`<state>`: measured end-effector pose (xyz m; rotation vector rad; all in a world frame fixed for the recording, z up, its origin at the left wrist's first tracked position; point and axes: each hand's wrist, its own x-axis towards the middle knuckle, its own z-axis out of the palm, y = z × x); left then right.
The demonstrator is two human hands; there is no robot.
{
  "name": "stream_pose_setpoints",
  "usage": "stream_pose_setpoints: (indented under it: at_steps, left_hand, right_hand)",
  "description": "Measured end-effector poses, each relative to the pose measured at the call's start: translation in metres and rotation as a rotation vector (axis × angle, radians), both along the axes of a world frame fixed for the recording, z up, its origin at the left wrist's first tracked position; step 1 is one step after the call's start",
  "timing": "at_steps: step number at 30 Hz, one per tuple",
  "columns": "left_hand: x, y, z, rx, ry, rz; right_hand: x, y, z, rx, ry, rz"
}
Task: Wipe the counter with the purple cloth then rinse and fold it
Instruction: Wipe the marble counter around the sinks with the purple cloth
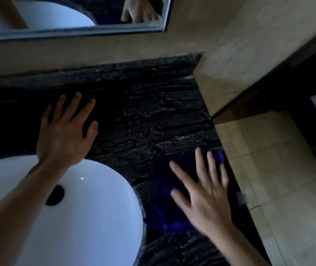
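Looks like a bathroom: a round white sink (88, 214) is sitting in a dark stone-look counter (143, 116), a mirror (72, 14) is hanging on the beige wall (230, 45), and tiled floor (288, 179) is showing alongside.

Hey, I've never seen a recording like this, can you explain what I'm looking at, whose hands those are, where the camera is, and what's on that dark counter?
There is no machine here. This is a single picture from a wide-angle camera worn on a person's head, looking forward and down, so the two bare arms reaching in from the bottom are that person's own.

The dark surface is a black stone counter in a bathroom, with a white sink set in at the lower left and a mirror on the wall above.

The left hand lies flat on the bare counter just beyond the sink, fingers spread.

The right hand is open over a purple cloth spread near the counter's right edge. Its straight fingers seem to press on the cloth, as in wiping, though the hand is blurred. Neither hand grips anything.
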<state>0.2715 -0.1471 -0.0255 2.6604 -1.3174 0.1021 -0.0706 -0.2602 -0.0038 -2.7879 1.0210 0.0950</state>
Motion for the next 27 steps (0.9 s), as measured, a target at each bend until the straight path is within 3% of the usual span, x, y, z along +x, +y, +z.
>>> stream_pose_setpoints:
  at_steps: [3,8,13,17,19,21,24,27]
  left_hand:
    - [0.001,0.000,-0.001,-0.012,-0.005,0.009]
    - [0.002,0.000,0.001,-0.015,-0.008,0.003]
    - [0.000,0.001,-0.001,0.052,-0.011,-0.013]
    - [-0.026,0.004,0.006,0.032,0.065,0.065]
    - [-0.075,0.020,0.010,-0.095,0.124,0.054]
    - [-0.147,0.059,0.015,-0.197,0.298,0.038]
    - [-0.246,0.133,0.023,-0.114,0.588,0.131]
    - [-0.292,0.177,0.028,0.082,0.506,0.117]
  right_hand:
    - [0.053,-0.075,-0.003,-0.032,-0.030,-0.090]
    - [0.120,-0.161,-0.003,0.136,-0.072,-0.204]
    - [0.083,-0.080,-0.006,-0.117,-0.009,-0.034]
    - [0.035,0.023,0.005,-0.028,0.025,0.132]
    - [-0.004,0.076,0.009,0.027,0.048,0.203]
    - [-0.050,0.124,0.010,0.062,0.060,0.256]
    - [-0.102,0.147,0.011,0.067,0.093,0.289]
    - [-0.110,0.108,0.011,0.044,0.077,0.280]
